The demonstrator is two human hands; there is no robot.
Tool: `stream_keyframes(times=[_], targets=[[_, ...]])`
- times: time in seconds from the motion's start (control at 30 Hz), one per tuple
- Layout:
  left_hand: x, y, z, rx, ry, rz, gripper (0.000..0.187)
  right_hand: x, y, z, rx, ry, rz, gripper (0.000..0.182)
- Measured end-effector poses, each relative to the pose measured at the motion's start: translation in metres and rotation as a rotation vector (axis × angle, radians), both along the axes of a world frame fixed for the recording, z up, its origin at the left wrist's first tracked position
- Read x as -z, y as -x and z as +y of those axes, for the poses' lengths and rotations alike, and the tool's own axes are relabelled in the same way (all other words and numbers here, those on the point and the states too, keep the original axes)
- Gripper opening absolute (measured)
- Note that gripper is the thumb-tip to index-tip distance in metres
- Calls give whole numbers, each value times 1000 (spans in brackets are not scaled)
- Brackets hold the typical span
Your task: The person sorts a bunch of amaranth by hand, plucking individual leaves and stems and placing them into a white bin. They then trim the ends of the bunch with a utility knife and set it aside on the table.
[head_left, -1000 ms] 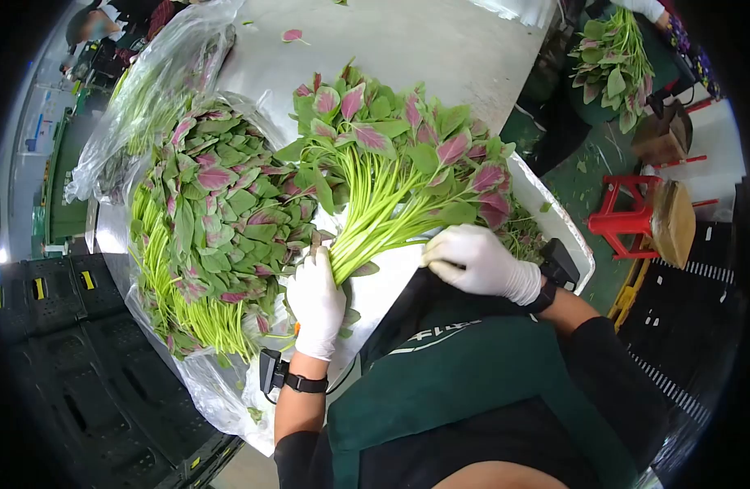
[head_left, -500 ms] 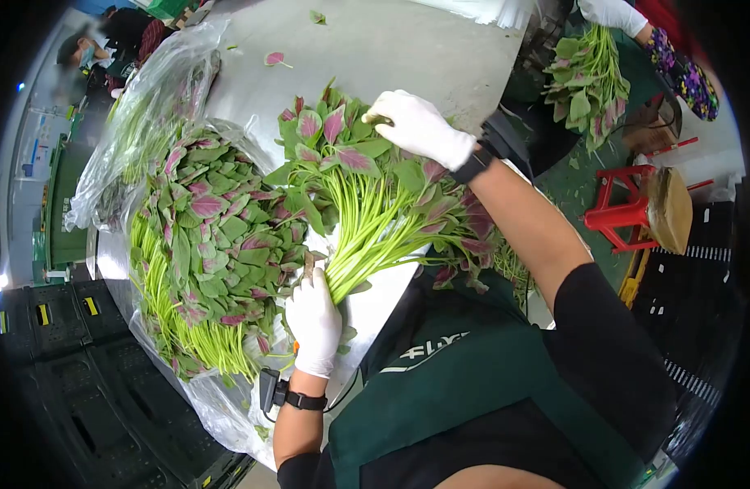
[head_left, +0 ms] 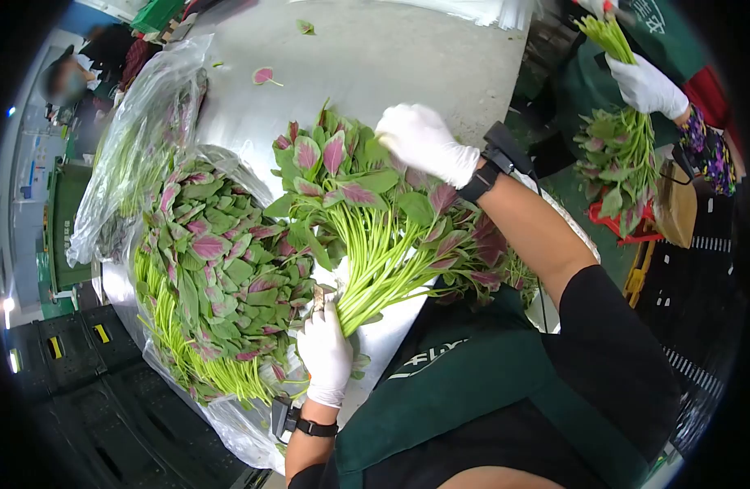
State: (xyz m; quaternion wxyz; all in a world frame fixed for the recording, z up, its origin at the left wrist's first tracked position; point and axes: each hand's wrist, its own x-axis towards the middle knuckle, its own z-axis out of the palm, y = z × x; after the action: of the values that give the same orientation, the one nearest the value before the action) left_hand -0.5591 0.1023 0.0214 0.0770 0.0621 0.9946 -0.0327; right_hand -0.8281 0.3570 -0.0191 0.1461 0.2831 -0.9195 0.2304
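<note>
A bunch of red-and-green amaranth (head_left: 375,253) lies fanned out in front of me, stems toward my body. My left hand (head_left: 324,354), in a white glove, is closed beside the stem ends. A short brownish blade, seemingly of a small knife (head_left: 318,298), sticks up from its fingers, with a bit of orange near the wrist. My right hand (head_left: 424,143), also gloved, is at the bunch's leafy top, its fingers curled in against the leaves. Whatever those fingertips pinch is hidden. To the left a big heap of amaranth (head_left: 220,269) rests on clear plastic.
The metal table (head_left: 358,57) carries a loose leaf (head_left: 265,76). A plastic bag of greens (head_left: 142,155) lies at the far left. Black crates (head_left: 106,407) stand at lower left. At right, a co-worker's gloved hand (head_left: 648,85) holds another bunch above a red stool (head_left: 627,222).
My right hand has moved slightly right and down, its fingers now more curled. My left hand sits a little lower in view. The co-worker's bunch has come down, with both their hands showing.
</note>
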Motion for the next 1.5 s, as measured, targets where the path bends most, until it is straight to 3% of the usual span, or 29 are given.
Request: stream_keyframes(times=[0.03, 0.1, 0.17, 0.27, 0.37, 0.43, 0.57, 0.73, 1.03, 1.13, 1.33, 1.43, 1.5], targets=[[-1, 0, 0, 2, 1, -22, 63, -1, 6, 15, 87, -13, 133, 9], [-2, 2, -1, 9, -15, -12, 61, -11, 9, 47, 281, 138, 120, 10], [-4, 4, 0, 20, -12, -6, 54, -24, 3, 83, 360, 115, -3, 11], [-5, 6, 0, 26, -14, -24, 56, -32, -15, 132, 323, -395, -159, 19], [-4, 7, 0, 30, -13, -38, 56, -50, -23, 109, 230, -209, 1, 25], [-3, 6, -1, 29, -11, -36, 56, -44, -11, 80, 30, 70, 84, 24], [-1, 5, 0, 15, 0, -28, 57, -19, 10, 21, -85, 169, -227, 18], [-1, 5, -1, 10, -10, -30, 61, 0, 27, 0, -67, -33, -305, 8], [-4, 6, 0, -8, -24, -69, 62, -20, 13, 13, -101, 281, -304, 8], [0, 5, -3, -15, -37, -66, 66, -32, 9, 12, -170, 234, -122, 8], [-2, 4, -2, -22, -53, -69, 65, -58, -3, 7, -330, 261, -193, 13], [-1, 4, -3, -3, -56, -33, 62, -80, -6, 7, -336, 329, -685, 14], [0, 5, -3, 45, -55, 26, 58, -65, -3, 8, -338, 428, -676, 19]])
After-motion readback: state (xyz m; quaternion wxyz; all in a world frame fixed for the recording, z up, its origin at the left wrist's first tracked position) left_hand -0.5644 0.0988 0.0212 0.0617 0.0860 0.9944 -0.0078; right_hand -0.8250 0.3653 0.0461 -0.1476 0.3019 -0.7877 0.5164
